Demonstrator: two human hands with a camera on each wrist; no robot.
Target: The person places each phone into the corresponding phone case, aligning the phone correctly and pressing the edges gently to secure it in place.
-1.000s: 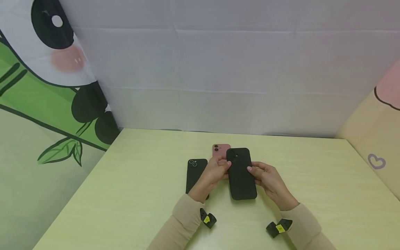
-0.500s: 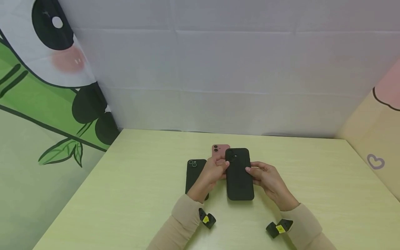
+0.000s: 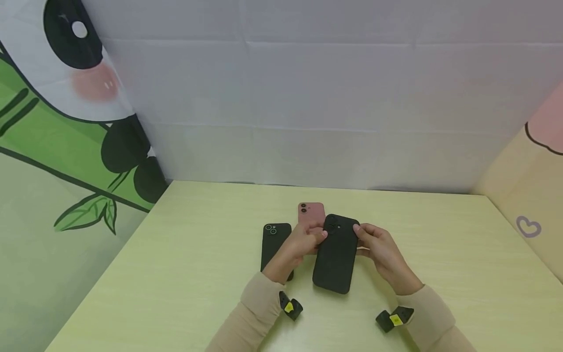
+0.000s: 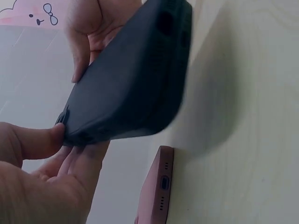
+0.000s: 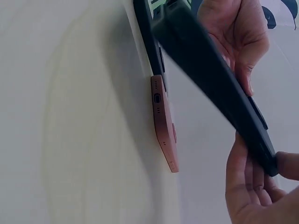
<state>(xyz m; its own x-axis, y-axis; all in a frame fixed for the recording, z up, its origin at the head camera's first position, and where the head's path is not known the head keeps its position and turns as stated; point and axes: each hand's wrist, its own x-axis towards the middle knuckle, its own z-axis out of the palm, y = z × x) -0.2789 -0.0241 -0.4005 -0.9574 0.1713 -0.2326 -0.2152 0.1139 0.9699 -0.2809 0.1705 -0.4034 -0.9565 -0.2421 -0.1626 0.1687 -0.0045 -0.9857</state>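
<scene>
A black smartphone [image 3: 336, 256], camera side up, is held between both hands above the table. My left hand [image 3: 302, 244] pinches its left edge near the camera bump, thumb on the back and fingers underneath. At the upper right corner my right hand [image 3: 383, 254] pinches it, thumb on top. The left wrist view shows the held phone's port end tilted, with its shadow on the table. A pink phone [image 3: 311, 212] lies just behind the left hand, partly covered by it. Left of that, a second black phone [image 3: 274, 244] lies partly under the left wrist.
The pale yellow table [image 3: 193, 254] reaches back to a grey-white cloth wall [image 3: 272, 88]. A cartoon-printed panel [image 3: 88, 161] borders the left side, and a cream panel [image 3: 523, 195] the right. A small black device [image 3: 292, 308] sits on each sleeve cuff.
The held phone has turned so its lower end swings left and towards the person. The right hand's grip has shifted up to the phone's upper right corner. The other two phones stay put.
</scene>
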